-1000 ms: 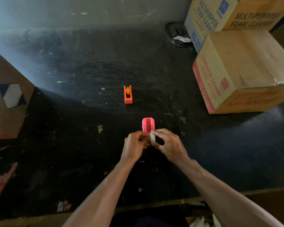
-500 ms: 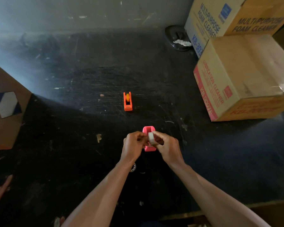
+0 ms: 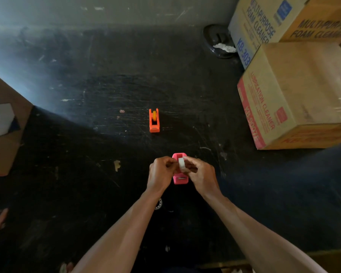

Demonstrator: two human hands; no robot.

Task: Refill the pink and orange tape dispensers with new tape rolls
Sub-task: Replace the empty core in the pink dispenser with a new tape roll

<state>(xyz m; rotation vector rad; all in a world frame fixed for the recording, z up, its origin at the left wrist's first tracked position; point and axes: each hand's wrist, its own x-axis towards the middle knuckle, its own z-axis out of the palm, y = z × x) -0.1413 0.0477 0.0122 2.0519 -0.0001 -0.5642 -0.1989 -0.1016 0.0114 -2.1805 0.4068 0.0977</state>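
The pink tape dispenser [image 3: 180, 179] stands on the dark table [image 3: 87, 154] just in front of me, partly hidden by both hands. A white tape roll [image 3: 181, 164] is held on edge above it. My right hand [image 3: 200, 174] grips the roll, and my left hand [image 3: 160, 171] pinches at its left side, fingers closed. The orange tape dispenser [image 3: 154, 120] sits farther back at the table's middle, with a yellow-orange core in its cradle. A small clear ring [image 3: 159, 203] lies on the table under my left forearm.
Two cardboard boxes [image 3: 295, 99] of cleaner are stacked at the right back. A dark round dish [image 3: 218, 43] with a crumpled white scrap sits beside them. A brown cardboard piece [image 3: 4, 123] with a hexagon mark lies at the left edge. Small scraps dot the table.
Both hands with the white roll have moved forward over the pink dispenser, which now shows in front of and behind them. The view has tilted slightly downward.
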